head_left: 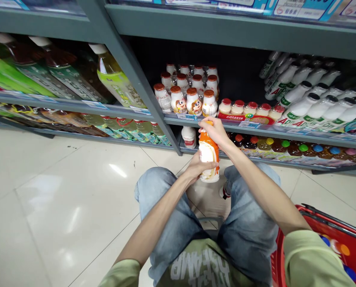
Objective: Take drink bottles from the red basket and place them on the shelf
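Note:
Between my knees, in front of the shelf, I hold an orange-and-white drink bottle [208, 153] upright in both hands. My left hand [197, 167] wraps around its lower half, with the thumb across the label. Around the top, my right hand [213, 130] is closed over the orange cap area, which it mostly hides. Just behind the bottle, a white bottle [189, 137] stands on the bottom shelf. Above it, small white bottles with orange-brown caps [192, 101] stand in several rows on the middle shelf.
Red-capped small bottles [252, 109] and white black-capped bottles [303, 105] fill the shelf to the right. Colourful-capped bottles [288, 147] line the bottom shelf. Large tea bottles [118, 77] stand left of the grey upright [136, 73]. A red shopping basket [339, 243] is at my right side.

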`<state>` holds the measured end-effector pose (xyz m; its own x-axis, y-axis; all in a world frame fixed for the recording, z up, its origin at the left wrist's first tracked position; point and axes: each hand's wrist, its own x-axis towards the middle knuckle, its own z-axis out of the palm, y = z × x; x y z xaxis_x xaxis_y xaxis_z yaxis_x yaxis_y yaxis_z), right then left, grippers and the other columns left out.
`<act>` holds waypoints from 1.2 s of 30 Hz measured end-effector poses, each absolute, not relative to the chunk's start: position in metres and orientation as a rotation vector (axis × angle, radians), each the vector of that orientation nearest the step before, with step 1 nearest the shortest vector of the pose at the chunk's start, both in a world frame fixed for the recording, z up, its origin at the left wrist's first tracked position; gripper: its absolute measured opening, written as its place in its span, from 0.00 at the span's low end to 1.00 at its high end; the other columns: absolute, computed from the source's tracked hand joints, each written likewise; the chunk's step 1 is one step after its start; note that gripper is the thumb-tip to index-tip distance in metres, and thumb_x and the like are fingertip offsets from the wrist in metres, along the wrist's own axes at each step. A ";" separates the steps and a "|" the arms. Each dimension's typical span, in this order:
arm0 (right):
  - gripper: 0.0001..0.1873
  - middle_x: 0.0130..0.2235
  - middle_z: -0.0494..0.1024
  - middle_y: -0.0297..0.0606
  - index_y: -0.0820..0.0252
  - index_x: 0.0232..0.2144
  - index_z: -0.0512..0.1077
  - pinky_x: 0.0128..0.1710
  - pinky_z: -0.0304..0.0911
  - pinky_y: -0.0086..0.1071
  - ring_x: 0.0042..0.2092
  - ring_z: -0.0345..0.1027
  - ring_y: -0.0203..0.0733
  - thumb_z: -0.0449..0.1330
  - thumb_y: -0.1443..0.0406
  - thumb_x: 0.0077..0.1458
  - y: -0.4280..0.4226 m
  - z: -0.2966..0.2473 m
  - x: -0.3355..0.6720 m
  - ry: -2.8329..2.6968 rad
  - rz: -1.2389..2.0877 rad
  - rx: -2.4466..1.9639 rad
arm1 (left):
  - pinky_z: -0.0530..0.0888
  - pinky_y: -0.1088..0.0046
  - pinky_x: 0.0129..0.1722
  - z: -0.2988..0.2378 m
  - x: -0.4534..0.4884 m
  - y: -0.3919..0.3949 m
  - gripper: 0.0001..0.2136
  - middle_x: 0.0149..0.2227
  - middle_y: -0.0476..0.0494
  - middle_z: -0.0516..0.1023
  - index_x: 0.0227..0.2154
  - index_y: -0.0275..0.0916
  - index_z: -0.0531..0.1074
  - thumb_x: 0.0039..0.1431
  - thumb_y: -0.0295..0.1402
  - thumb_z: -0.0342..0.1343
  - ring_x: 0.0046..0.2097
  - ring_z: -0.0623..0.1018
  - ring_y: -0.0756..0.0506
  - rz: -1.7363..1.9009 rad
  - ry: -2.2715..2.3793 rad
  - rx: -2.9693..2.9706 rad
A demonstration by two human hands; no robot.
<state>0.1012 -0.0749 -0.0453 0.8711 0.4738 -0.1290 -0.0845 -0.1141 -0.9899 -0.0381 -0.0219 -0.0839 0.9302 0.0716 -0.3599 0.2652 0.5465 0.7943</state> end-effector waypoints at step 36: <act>0.07 0.24 0.77 0.32 0.56 0.30 0.73 0.37 0.72 0.36 0.31 0.76 0.43 0.62 0.59 0.49 -0.077 -0.041 0.099 -0.399 0.377 -1.666 | 0.78 0.60 0.39 -0.088 -0.038 -0.024 0.34 0.37 0.42 0.83 0.46 0.37 0.69 0.31 0.31 0.75 0.36 0.82 0.40 -0.101 0.347 0.991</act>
<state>0.0992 -0.0765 -0.0414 0.8840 0.4671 -0.0179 0.0442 -0.1216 -0.9916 -0.0375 -0.0237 -0.0876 0.9405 0.0734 -0.3318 0.2398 0.5484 0.8011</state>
